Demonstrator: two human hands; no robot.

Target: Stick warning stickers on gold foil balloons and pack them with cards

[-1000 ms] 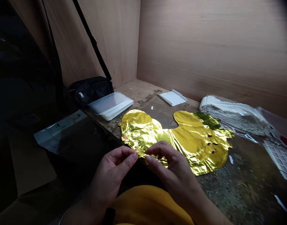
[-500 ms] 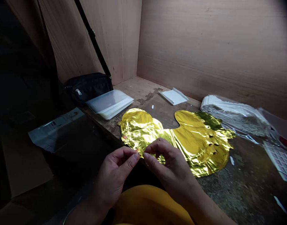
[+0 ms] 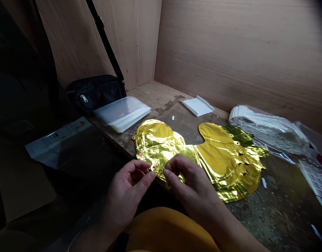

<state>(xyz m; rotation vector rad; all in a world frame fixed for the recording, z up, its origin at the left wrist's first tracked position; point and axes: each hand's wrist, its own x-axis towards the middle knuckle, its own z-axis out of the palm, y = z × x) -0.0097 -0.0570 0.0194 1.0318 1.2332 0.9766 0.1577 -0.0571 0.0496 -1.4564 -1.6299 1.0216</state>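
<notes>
Gold foil balloons (image 3: 216, 154) lie flat and overlapping along the front of the worktop, with crinkled edges and small tabs with holes. At their near left edge my left hand (image 3: 130, 190) has its thumb and index fingertips brought close together. My right hand (image 3: 191, 182) is curled in a pinch over the same edge, a short gap from the left. Whatever small thing lies between the fingertips is too small to make out. The right hand covers part of the foil behind it.
A stack of clear plastic sleeves (image 3: 124, 113) rests before a black bag (image 3: 97, 92). Farther back lies a white folded paper (image 3: 198, 106). On the right are a plastic-wrapped white bundle (image 3: 266, 127) and a printed sheet (image 3: 315, 182). Wooden panels (image 3: 237, 52) wall the back.
My hands have drawn slightly apart at the fingertips, and the gap between them is wider. The view has shifted a little; the balloons lie much as before.
</notes>
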